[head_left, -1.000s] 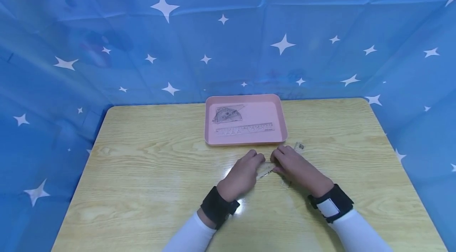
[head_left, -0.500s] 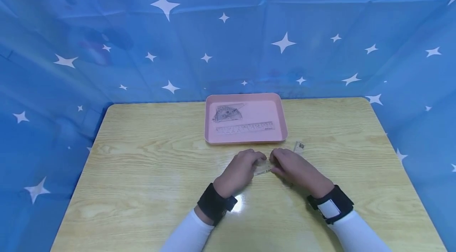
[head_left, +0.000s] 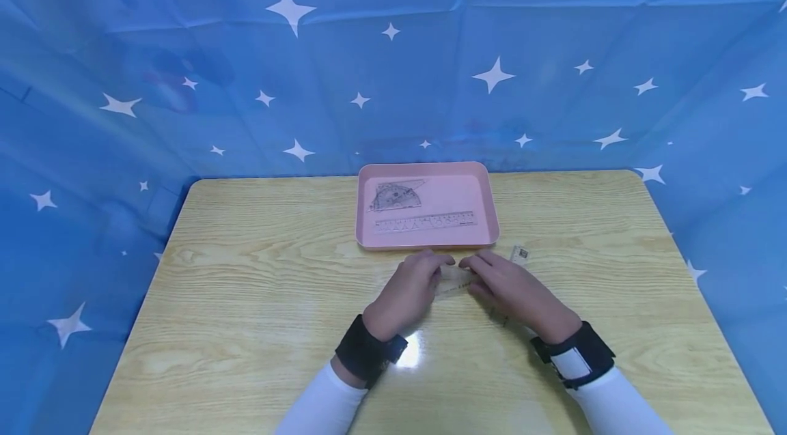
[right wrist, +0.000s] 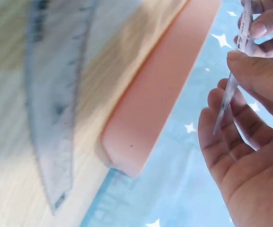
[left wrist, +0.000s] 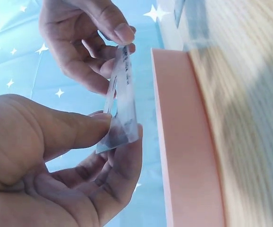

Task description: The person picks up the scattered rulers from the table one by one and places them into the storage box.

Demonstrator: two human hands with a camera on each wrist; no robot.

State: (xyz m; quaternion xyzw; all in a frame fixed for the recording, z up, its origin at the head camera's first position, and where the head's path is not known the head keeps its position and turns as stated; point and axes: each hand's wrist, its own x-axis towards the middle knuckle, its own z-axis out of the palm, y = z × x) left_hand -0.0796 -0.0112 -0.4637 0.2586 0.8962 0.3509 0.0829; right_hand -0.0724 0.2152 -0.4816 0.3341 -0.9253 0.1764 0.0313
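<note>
Between thumb and fingers, my left hand (head_left: 402, 295) pinches one end of a clear plastic strip with black print (left wrist: 125, 97). My right hand (head_left: 515, 293) pinches its other end, so the piece spans the two hands in front of the tray. The right wrist view shows it almost edge-on; its exact kind is unclear. Beneath my right hand, on the table, lies another clear plastic measuring piece (right wrist: 54, 109) with scale marks and a tapered end. In the head view the hand covers much of that piece.
The pink tray (head_left: 451, 190) stands at the table's back edge, just beyond my hands. It contains a clear ruler (head_left: 424, 222) and a protractor (head_left: 396, 198) overlapping another clear, pointed piece. A blue star-patterned curtain (head_left: 393, 100) hangs behind the wood-grain table (head_left: 258, 285).
My left hand has moved slightly left and away from me, and the gap between the hands is a little wider. The held strip's tilt has changed. The tray's contents stay put.
</note>
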